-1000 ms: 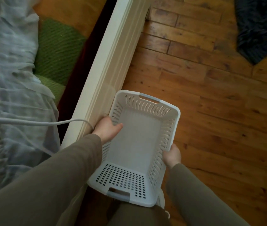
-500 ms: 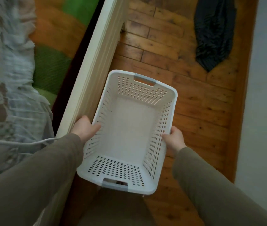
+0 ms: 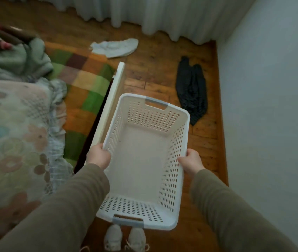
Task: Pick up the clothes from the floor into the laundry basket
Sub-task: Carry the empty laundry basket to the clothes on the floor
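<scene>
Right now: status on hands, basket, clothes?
Left hand and right hand each grip a side rim of the laundry basket. Basket empty. Dark garment and white garment on floor ahead. Path unobstructed.

Left arm: my left sleeve [image 3: 59, 202], olive-brown, runs in from the lower left and reaches forward and up to the wrist.
Left hand: my left hand [image 3: 99, 157] is closed on a rim, knuckles toward me, fingers curled over and out of sight.
Right arm: my right sleeve [image 3: 230, 211] comes in from the lower right, angled inward.
Right hand: my right hand [image 3: 191, 161] is clamped on the opposite rim, thumb on top, pointing inward.
Both: my 2 hands sit level, well apart, held out ahead of my feet [image 3: 124, 238].
</scene>
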`<state>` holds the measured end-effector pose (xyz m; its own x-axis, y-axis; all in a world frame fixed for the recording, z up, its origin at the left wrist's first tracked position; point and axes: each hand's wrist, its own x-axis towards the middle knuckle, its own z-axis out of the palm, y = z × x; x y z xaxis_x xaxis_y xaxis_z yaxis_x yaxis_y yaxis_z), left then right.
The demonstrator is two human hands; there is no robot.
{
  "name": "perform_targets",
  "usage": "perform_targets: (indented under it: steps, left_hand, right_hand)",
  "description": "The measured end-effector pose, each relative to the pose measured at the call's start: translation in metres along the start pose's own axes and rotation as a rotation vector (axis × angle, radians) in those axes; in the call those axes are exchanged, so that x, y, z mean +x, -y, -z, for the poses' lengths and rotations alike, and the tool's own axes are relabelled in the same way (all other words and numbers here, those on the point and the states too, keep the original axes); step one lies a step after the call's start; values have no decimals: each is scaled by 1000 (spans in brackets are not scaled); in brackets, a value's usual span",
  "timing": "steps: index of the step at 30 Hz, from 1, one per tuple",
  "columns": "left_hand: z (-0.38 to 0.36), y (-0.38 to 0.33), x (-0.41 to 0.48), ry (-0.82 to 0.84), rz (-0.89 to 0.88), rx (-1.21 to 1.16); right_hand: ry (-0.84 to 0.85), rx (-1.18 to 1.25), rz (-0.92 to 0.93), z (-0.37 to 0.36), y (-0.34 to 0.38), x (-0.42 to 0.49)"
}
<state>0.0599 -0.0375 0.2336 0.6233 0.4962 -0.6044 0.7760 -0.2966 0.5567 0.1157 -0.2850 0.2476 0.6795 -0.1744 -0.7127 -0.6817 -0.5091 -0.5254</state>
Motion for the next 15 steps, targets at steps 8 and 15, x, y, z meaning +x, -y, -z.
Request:
perform_targets:
  steps: [8,15]
  left_hand:
    - [93,-118,-56,33,-162,5]
    - [175,-194,-114,72,-293,13]
  right_hand:
    - [-66,10,174,77,95,-85]
    - [-150,-41,374,134,176,-156]
